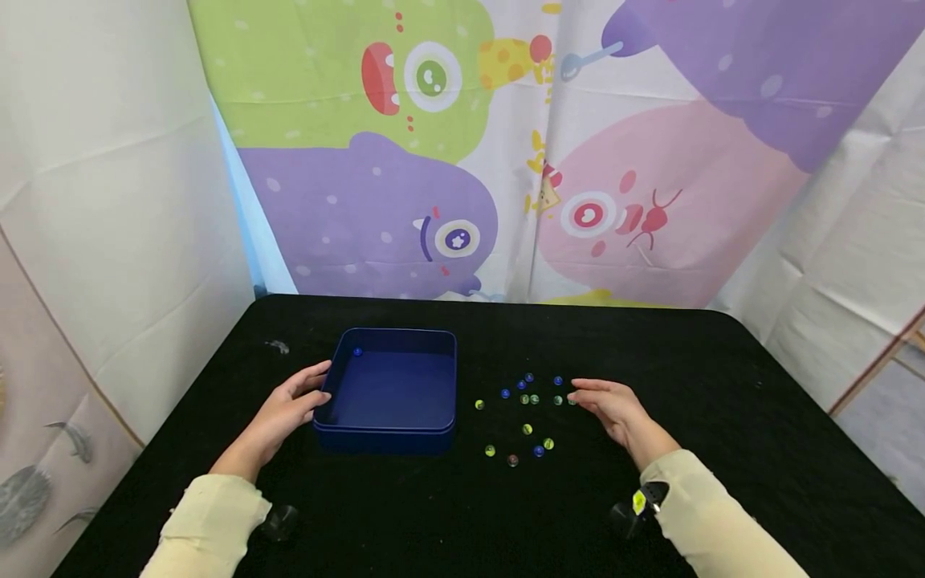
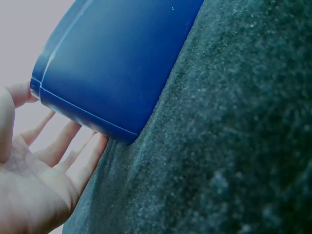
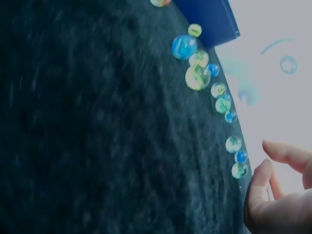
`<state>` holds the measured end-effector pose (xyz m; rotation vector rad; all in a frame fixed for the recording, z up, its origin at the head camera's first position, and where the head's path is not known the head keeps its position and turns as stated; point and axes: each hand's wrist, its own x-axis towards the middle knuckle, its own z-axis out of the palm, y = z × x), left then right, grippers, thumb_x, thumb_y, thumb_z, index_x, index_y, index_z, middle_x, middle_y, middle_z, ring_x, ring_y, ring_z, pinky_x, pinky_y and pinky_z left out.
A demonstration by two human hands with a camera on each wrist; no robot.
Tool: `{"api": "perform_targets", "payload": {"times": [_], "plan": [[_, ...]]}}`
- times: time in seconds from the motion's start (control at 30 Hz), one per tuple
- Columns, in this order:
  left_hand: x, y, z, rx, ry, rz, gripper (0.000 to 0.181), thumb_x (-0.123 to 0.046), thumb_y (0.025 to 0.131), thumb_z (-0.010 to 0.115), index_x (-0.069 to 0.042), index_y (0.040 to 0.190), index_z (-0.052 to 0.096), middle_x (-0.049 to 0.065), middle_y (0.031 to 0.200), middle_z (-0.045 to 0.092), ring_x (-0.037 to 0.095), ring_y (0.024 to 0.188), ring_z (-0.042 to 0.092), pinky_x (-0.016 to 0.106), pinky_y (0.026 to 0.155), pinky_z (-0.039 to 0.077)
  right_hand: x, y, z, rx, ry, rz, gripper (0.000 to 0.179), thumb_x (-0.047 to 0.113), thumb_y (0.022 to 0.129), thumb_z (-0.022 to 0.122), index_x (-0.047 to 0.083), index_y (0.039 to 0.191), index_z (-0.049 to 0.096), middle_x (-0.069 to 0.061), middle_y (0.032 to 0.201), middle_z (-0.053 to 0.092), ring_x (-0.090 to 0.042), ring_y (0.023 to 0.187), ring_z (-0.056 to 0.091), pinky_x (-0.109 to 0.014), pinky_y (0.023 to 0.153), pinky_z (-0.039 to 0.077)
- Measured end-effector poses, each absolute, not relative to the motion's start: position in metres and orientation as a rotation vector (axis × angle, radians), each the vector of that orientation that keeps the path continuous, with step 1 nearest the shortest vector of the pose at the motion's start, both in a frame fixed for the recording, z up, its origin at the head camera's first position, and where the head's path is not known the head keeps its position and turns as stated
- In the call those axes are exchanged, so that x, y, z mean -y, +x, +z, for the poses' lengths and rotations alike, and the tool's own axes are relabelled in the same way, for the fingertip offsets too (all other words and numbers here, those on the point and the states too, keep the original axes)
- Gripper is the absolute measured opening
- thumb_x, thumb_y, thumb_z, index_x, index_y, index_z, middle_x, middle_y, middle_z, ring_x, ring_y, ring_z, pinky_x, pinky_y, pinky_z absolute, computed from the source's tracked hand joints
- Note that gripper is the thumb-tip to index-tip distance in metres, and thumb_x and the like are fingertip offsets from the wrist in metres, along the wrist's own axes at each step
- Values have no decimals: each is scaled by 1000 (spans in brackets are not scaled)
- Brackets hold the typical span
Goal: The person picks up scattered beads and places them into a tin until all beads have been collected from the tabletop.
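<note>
A dark blue rectangular box [image 1: 383, 442] sits on the table, with a blue marble [image 1: 357, 352] inside near its back left corner. My left hand [image 1: 292, 408] touches the box's left side; in the left wrist view its outstretched fingers [image 2: 58, 146] reach the box wall by a corner. Several loose marbles lie right of the box: blue ones [image 1: 538, 451], yellow-green ones [image 1: 490, 451] and a reddish one [image 1: 513, 461]. My right hand [image 1: 616, 411] is beside the rightmost pale green marble [image 3: 239, 170], thumb and fingertips apart with nothing held between them.
A black cloth covers the table [image 1: 405, 522]. Behind it hangs a curtain [image 1: 520, 241] with cartoon animals, and white cloth [image 1: 130, 160] hangs at the sides. A small pale mark [image 1: 278, 347] shows on the tabletop left of the box.
</note>
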<state>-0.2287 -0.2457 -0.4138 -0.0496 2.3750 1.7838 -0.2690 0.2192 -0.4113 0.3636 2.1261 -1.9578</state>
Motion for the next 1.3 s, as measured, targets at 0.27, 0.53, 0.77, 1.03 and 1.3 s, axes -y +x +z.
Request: {"api": "perform_targets", "payload": {"times": [0.27, 0.53, 0.77, 1.03, 1.3], "plan": [[245, -228, -414, -2388, -52, 1777, 60, -20, 95, 48, -14, 149, 21, 24, 147, 21, 43, 130, 29, 54, 102, 32, -223, -271, -416, -2245, 263, -1815, 43, -1, 82, 64, -11, 122, 53, -14, 111, 60, -8, 81, 60, -33, 91, 45], [244, -228, -414, -2391, -58, 1780, 60, -20, 95, 48, -14, 149, 21, 23, 147, 22, 43, 129, 29, 55, 102, 32, -222, -274, -419, -2409, 244, -1663, 35, 0, 80, 68, -11, 112, 61, -16, 108, 64, -11, 83, 61, -31, 80, 50], [244, -228, -414, -2400, -65, 1767, 60, -20, 95, 48, -14, 149, 21, 23, 148, 22, 42, 130, 29, 55, 102, 31, -221, -275, -418, -2432, 228, -1639, 32, -1, 80, 67, -14, 109, 61, -17, 99, 68, -12, 78, 65, -33, 80, 53], [245, -228, -414, -2400, -56, 1775, 59, -20, 96, 48, -14, 148, 22, 23, 147, 23, 42, 129, 30, 54, 102, 32, -219, -276, -419, -2442, 264, -1626, 26, -2, 81, 66, -12, 105, 63, -17, 96, 68, -16, 80, 67, -38, 83, 52], [244, -228, -414, -2400, -60, 1773, 59, -20, 96, 47, -14, 148, 22, 23, 147, 22, 43, 130, 29, 55, 102, 31, -219, -277, -419, -2453, 356, -1647, 26, 0, 80, 68, -9, 104, 65, -12, 94, 69, -16, 81, 67, -39, 85, 51]]}}
